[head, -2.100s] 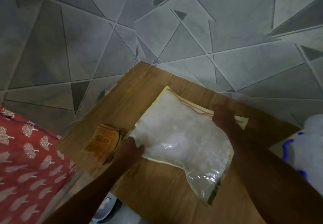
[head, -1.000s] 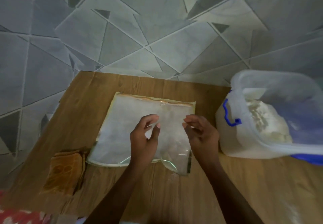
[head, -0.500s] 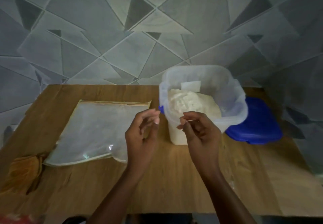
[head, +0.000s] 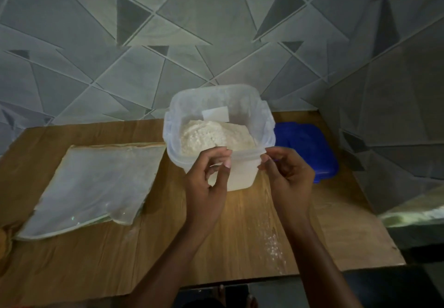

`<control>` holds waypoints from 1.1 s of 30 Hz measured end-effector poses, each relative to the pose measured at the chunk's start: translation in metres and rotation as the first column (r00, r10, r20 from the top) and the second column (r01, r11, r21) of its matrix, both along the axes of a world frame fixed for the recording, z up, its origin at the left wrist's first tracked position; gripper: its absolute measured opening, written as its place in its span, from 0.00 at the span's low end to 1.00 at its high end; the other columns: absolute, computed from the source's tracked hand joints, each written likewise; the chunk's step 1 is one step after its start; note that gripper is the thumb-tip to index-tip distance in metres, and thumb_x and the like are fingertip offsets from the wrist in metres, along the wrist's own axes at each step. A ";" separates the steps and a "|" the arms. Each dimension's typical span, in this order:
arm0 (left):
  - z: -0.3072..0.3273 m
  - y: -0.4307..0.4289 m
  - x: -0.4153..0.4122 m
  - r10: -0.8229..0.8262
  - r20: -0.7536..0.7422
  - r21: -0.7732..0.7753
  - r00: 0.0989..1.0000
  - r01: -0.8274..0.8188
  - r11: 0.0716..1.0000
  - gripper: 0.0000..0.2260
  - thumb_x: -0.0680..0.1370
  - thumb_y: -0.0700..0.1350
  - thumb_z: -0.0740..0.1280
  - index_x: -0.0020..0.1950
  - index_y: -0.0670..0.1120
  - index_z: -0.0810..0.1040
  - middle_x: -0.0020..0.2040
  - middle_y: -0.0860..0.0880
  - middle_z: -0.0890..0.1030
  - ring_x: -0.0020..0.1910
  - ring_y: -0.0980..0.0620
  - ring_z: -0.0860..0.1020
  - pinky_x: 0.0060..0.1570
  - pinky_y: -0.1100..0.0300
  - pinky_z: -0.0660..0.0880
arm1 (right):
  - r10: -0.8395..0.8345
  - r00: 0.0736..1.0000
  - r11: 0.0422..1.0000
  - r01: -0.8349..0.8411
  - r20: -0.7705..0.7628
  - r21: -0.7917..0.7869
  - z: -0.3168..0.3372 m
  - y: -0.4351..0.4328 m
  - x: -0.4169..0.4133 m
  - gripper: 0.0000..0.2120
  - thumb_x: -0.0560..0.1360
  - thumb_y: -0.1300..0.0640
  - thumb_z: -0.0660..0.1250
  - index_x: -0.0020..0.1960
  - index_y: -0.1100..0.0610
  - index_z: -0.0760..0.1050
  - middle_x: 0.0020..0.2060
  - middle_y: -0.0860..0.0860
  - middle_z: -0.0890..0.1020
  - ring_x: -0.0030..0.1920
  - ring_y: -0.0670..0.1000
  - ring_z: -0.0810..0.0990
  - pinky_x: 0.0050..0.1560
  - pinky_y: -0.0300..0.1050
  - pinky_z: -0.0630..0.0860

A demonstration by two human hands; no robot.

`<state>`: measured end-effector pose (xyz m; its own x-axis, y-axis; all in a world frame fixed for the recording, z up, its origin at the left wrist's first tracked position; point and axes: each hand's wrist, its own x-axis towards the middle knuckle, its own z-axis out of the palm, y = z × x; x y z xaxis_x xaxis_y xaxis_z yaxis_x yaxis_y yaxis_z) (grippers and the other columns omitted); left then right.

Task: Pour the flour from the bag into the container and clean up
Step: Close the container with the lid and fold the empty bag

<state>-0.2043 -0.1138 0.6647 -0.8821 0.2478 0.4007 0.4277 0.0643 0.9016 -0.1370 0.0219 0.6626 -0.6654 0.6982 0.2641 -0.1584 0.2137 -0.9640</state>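
Note:
A clear plastic container (head: 249, 106) with a heap of flour (head: 213, 137) inside stands at the middle back of the wooden table (head: 240, 235). The flat, emptied clear bag (head: 91, 185) lies to its left. My left hand (head: 207, 182) hovers in front of the container's near wall, fingers curled and apart, holding nothing. My right hand (head: 287, 178) hangs beside it at the container's right front corner, fingertips pinched loosely, with nothing visible in them.
The blue lid (head: 305, 146) lies flat right of the container. Spilled flour (head: 274, 242) streaks the table on the right. A brown cloth (head: 3, 238) shows at the far left edge. A tiled wall (head: 192, 31) rises behind the table.
My hands have left the flattened bag and moved right, now in front of the container. The view has swung right, bringing container and lid to the middle.

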 end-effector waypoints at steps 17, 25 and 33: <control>-0.065 0.086 0.015 -0.205 0.213 -0.181 0.955 0.245 0.953 0.08 0.80 0.41 0.69 0.58 0.46 0.82 0.52 0.56 0.85 0.53 0.59 0.83 0.53 0.65 0.79 | -0.183 0.954 0.982 0.163 0.237 0.100 -0.058 0.113 0.016 0.03 0.75 0.62 0.73 0.48 0.57 0.81 0.39 0.49 0.84 0.42 0.46 0.83 0.41 0.36 0.77; -0.145 0.159 0.003 0.067 0.370 -0.410 0.927 0.098 0.907 0.13 0.78 0.39 0.71 0.63 0.44 0.80 0.53 0.53 0.83 0.51 0.62 0.81 0.48 0.74 0.75 | -0.109 0.811 0.954 -0.076 0.575 0.289 -0.131 0.210 0.008 0.16 0.74 0.59 0.74 0.60 0.59 0.79 0.58 0.57 0.81 0.58 0.55 0.79 0.58 0.44 0.73; -0.181 0.212 -0.011 0.252 0.420 -0.544 0.872 0.019 0.839 0.28 0.76 0.43 0.74 0.75 0.41 0.69 0.67 0.50 0.75 0.67 0.52 0.73 0.65 0.61 0.70 | -0.058 0.552 0.982 -0.117 0.832 0.146 -0.170 0.260 0.004 0.32 0.75 0.46 0.70 0.75 0.45 0.59 0.79 0.54 0.49 0.77 0.62 0.54 0.72 0.67 0.62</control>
<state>-0.2149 0.0981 0.4837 -0.9603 0.1788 -0.2142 -0.0673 0.5966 0.7997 -0.1330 0.2822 0.4929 -0.6667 0.6776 -0.3104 0.6836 0.3901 -0.6168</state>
